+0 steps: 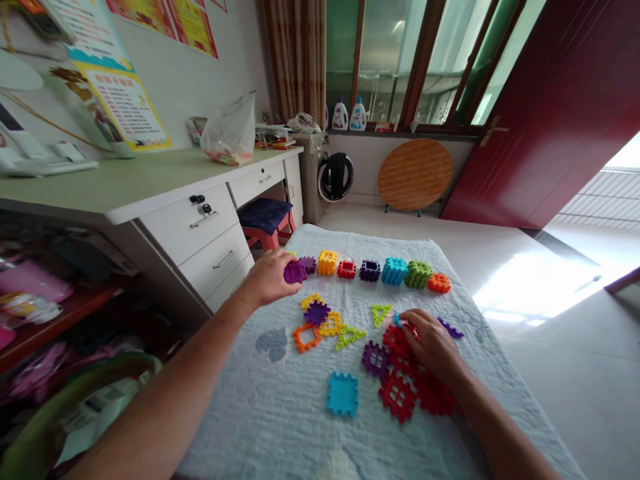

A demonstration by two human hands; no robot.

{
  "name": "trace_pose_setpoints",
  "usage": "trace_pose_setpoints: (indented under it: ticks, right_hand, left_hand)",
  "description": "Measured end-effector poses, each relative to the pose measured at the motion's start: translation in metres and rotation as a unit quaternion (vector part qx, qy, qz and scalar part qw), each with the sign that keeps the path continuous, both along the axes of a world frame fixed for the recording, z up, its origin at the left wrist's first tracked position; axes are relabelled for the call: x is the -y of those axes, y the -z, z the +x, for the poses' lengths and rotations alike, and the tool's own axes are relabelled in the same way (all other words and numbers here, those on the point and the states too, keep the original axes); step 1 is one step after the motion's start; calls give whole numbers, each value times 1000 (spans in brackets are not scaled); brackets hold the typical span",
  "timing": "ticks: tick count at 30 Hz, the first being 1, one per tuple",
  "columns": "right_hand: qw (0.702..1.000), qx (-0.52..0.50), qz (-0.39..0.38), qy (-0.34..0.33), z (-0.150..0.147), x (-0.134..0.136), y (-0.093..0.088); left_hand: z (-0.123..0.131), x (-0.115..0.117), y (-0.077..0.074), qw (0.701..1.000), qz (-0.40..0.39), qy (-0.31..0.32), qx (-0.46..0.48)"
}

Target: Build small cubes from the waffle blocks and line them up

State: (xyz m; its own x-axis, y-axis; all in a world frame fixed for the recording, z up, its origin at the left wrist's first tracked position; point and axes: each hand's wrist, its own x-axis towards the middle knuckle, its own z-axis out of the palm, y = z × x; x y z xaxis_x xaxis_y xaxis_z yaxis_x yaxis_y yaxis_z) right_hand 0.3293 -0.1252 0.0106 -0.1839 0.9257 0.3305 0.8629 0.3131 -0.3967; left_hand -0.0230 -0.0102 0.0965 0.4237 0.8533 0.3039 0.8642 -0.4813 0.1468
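Head: red tiles (403,362) under right hand (433,341)

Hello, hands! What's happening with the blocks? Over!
Left hand gripping purple block, row's left end. Right hand on red pieces. Loose yellow pieces between.

A home: washing machine (313,183), curtain (296,60)

Wall poster (127,107), bottle labels (358,121): print too blurred to read.
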Motion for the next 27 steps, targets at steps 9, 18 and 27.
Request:
trace_pose_setpoints:
  ticks: [9,18,27]
  right_hand:
    - [1000,-14,-7,3,1,1,-2]
    - [1000,-15,-18,3,3,1,1]
    - [1000,-18,-6,8,2,1,0]
  left_hand:
    - [17,-88,20,991,-75,5,-114]
    - [26,-110,15,980,-119,-19,-157]
    - [28,-122,29,974,-158,-14,-164]
